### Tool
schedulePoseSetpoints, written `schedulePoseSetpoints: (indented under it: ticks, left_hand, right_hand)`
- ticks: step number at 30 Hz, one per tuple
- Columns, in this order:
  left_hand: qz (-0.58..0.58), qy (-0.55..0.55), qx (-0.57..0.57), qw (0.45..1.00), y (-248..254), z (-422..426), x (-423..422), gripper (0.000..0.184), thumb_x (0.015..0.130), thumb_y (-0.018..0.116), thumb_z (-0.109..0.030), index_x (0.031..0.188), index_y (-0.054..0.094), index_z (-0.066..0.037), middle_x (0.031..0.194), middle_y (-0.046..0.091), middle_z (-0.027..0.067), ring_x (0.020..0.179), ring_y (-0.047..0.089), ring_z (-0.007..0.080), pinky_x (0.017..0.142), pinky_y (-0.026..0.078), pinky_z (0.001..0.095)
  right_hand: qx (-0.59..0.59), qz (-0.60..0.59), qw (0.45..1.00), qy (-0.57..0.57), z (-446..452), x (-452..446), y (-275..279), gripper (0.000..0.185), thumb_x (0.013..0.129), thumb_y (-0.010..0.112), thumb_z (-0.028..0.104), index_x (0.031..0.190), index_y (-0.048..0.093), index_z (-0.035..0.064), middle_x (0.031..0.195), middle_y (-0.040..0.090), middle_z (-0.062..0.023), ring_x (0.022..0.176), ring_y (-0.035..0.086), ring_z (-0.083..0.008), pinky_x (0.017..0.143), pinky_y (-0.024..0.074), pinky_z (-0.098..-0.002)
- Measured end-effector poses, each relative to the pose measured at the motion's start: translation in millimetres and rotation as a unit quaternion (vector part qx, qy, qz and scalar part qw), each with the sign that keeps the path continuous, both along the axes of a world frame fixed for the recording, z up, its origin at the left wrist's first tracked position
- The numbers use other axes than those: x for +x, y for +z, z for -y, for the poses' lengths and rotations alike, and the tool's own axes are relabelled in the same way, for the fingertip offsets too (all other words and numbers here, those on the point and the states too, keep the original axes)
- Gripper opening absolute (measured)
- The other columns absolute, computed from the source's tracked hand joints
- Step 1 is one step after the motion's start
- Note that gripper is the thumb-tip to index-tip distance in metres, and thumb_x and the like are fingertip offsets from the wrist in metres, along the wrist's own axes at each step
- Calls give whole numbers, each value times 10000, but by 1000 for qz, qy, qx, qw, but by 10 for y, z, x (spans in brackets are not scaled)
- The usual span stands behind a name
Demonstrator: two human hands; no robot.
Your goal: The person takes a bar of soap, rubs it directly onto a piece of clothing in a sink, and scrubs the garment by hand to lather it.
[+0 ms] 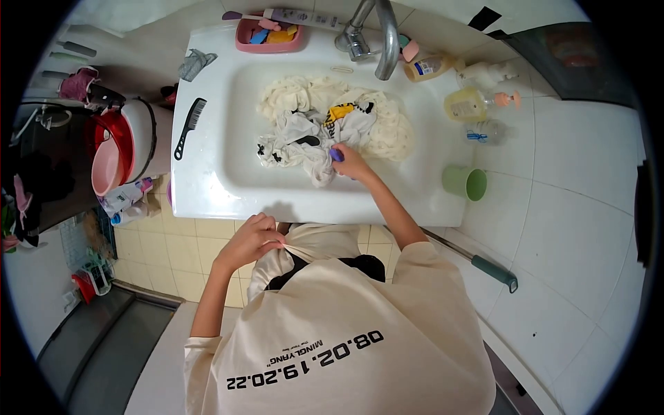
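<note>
My right hand [351, 163] reaches into the white sink [238, 166] with its fingers closed round a small purple object [337, 154], perhaps a scrub brush; its underside is hidden. That object rests against white wet clothes [297, 128] with black and yellow print. Cream fabric [394, 131] lies bunched behind and to the right of them. In front of the sink, my left hand [254, 241] pinches a fold of cream cloth at my waist, seemingly the hem of my shirt [360, 311].
A black comb [189, 128] and a grey cloth [197, 64] lie on the left rim. Behind stand a pink soap box [270, 45] and the faucet [360, 45]. Bottles [467, 104] and a green cup [465, 182] line the right. A green-handled pole [491, 271] leans at right.
</note>
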State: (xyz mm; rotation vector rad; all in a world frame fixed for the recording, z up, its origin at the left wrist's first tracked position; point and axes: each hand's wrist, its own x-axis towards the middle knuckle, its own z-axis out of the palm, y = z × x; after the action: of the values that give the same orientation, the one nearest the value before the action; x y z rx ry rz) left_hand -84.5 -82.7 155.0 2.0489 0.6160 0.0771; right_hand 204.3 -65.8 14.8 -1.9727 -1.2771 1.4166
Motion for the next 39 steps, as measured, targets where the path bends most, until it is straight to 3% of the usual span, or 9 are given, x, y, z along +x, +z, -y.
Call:
schedulePoseSetpoints:
  ticks: [8, 15, 17, 20, 23, 29, 32, 35, 39]
  left_hand:
    - [42, -36, -8, 998, -34, -125, 391, 79, 636, 661, -138, 698, 632, -98, 637, 419, 25, 659, 427, 198, 608, 381, 296]
    - [80, -7, -81, 993, -393, -387, 1015, 181, 748, 539, -40, 928, 554, -34, 861, 480, 83, 827, 477, 199, 713, 401, 287]
    - [54, 50, -75, 994, -625, -457, 1104, 149, 739, 535, -31, 886, 544, -9, 855, 481, 105, 827, 481, 227, 707, 404, 303]
    - [8, 148, -37, 988, -1006, -453, 1176, 219, 708, 572, -67, 880, 477, 31, 863, 480, 152, 842, 486, 284, 700, 406, 332]
    - [-34, 160, 179, 970, -1134, -382, 1277, 378, 673, 626, -143, 935, 422, 37, 892, 478, 165, 850, 481, 307, 713, 404, 335]
    - [-48, 303, -21, 952, -1409, -535, 1212, 459, 629, 650, -162, 951, 398, 45, 778, 521, 145, 689, 518, 249, 621, 412, 317]
    - [-49, 291, -79, 952, -1543, -736, 1028, 335, 669, 574, -118, 951, 482, 37, 727, 535, 85, 674, 514, 181, 614, 409, 291]
    - [-79, 382, -249, 886, -1586, -869, 936, 238, 737, 485, -149, 888, 595, -1, 783, 574, 40, 694, 515, 106, 622, 402, 225]
    - [-52, 421, -342, 838, -1401, -937, 899, 369, 704, 547, -262, 933, 585, 25, 863, 587, 81, 790, 527, 143, 714, 402, 267]
  right_hand:
    - [8, -41, 999, 7, 11, -3, -4, 460, 622, 583, 139, 1058, 472, 45, 882, 574, -147, 806, 565, -264, 667, 456, -315]
    - [5, -178, 984, -31, 172, 91, -71, 445, 630, 574, 61, 1056, 446, 44, 869, 545, -179, 774, 557, -289, 662, 459, -332]
    - [273, 82, 958, -13, 269, -18, -311, 457, 648, 581, 41, 1069, 403, 49, 971, 477, -175, 809, 540, -273, 672, 446, -319]
    - [123, 112, 985, -42, 325, -73, 34, 508, 630, 592, 49, 1079, 356, 68, 1036, 415, -197, 919, 474, -349, 738, 421, -371]
    - [145, 150, 978, -25, 317, -51, -79, 538, 624, 590, 59, 1090, 321, 84, 1028, 402, -180, 888, 479, -366, 706, 427, -405]
    - [170, 266, 922, 225, 237, 325, 90, 481, 614, 587, 72, 1054, 395, 103, 978, 427, -121, 848, 511, -291, 635, 449, -391]
    - [169, 346, 921, 63, 281, 210, -172, 431, 632, 568, 94, 1039, 429, 115, 944, 443, -86, 834, 516, -255, 618, 457, -366]
    - [213, 397, 882, 139, 291, 217, -373, 397, 662, 522, 95, 1049, 433, 121, 960, 448, -73, 827, 510, -255, 616, 461, -362]
    - [203, 403, 881, 141, 318, 379, -259, 364, 731, 448, 121, 1094, 427, 143, 1048, 434, -39, 814, 524, -223, 626, 470, -353]
